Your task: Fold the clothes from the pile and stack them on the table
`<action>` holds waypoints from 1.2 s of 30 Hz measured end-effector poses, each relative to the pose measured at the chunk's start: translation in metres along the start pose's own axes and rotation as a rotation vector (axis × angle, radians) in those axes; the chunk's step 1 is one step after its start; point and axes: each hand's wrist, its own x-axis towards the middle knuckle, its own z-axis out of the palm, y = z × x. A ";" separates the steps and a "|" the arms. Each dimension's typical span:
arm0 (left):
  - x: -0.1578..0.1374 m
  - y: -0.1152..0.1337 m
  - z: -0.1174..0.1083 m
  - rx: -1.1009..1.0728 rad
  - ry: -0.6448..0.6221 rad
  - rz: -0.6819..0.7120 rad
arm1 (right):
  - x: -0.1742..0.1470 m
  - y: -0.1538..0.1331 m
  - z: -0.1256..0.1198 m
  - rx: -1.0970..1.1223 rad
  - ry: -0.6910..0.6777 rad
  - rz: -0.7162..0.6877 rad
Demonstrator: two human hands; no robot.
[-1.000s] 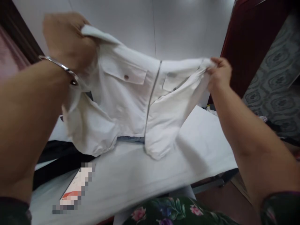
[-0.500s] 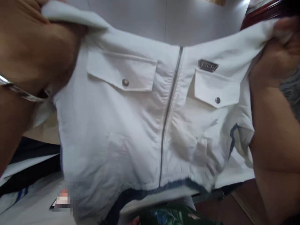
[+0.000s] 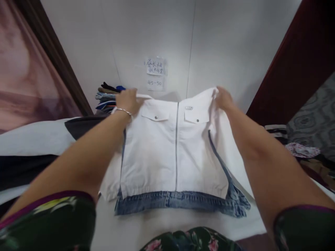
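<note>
A white zip-front jacket (image 3: 157,153) hangs stretched between my hands, its front facing me. It has two flap pockets with metal snaps and a small badge above the right-hand one. My left hand (image 3: 128,101) grips its left shoulder, a silver bracelet on the wrist. On the opposite side, my right hand (image 3: 222,98) pinches the other shoulder. Blue denim (image 3: 141,203) shows below the hem and along the right side; whether it is a separate garment beneath or part of the jacket, I cannot tell. The sleeves hang down at both sides.
Folded clothes (image 3: 106,99) are stacked behind my left hand. More garments (image 3: 28,167) lie at the left. A handwritten paper note (image 3: 156,67) is stuck on the pale wall (image 3: 125,42). Patterned cloth (image 3: 302,150) lies at the far right. The white tabletop (image 3: 162,225) is in front of me.
The jacket has moved away from me and lower, over the table, with both hands still holding its shoulders. My arms are now stretched forward, and the denim has come into view.
</note>
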 end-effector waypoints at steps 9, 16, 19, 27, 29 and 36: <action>-0.174 0.013 0.124 -0.037 -0.559 0.263 | -0.242 -0.013 0.097 0.445 -0.773 -0.169; -0.274 -0.031 0.108 -0.012 -0.453 0.040 | -0.345 0.055 0.052 0.430 -0.642 -0.048; -0.298 -0.040 0.093 -0.003 -0.348 -0.111 | -0.363 0.076 0.024 0.398 -0.467 0.151; -0.311 -0.047 0.070 -0.129 -0.481 -0.507 | -0.403 0.071 -0.007 0.519 -0.553 0.681; -0.306 -0.050 0.070 -0.134 -0.556 -0.575 | -0.401 0.066 -0.006 0.476 -0.558 0.672; -0.293 -0.052 0.059 -0.319 -0.540 -0.611 | -0.376 0.068 -0.024 0.710 -0.470 0.717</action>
